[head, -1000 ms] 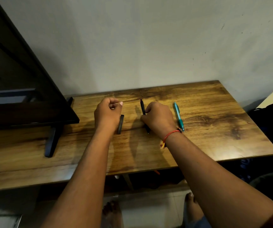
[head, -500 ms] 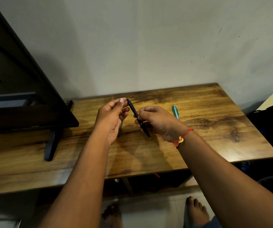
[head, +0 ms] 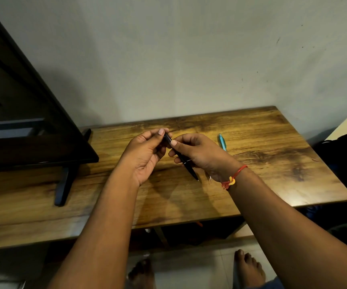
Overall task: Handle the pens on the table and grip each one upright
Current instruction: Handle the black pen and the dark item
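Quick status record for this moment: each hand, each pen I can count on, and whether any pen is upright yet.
left hand: fingertips pinch the top end of the black pen
right hand: closed around the middle of the black pen
black pen: lifted off the wooden table, tilted, tip pointing down and toward the camera
teal pen: lying flat on the table, beyond the right hand, partly hidden
upright: not yet
other: dark monitor stand at left

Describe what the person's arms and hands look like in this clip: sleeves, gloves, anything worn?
Both forearms are bare with no sleeves showing, and neither hand wears a glove. The left hand has no ring, watch or band visible. The right hand has a red thread bracelet around the wrist, tied in a knot with a yellow bit. Fingernails look short and unpainted.
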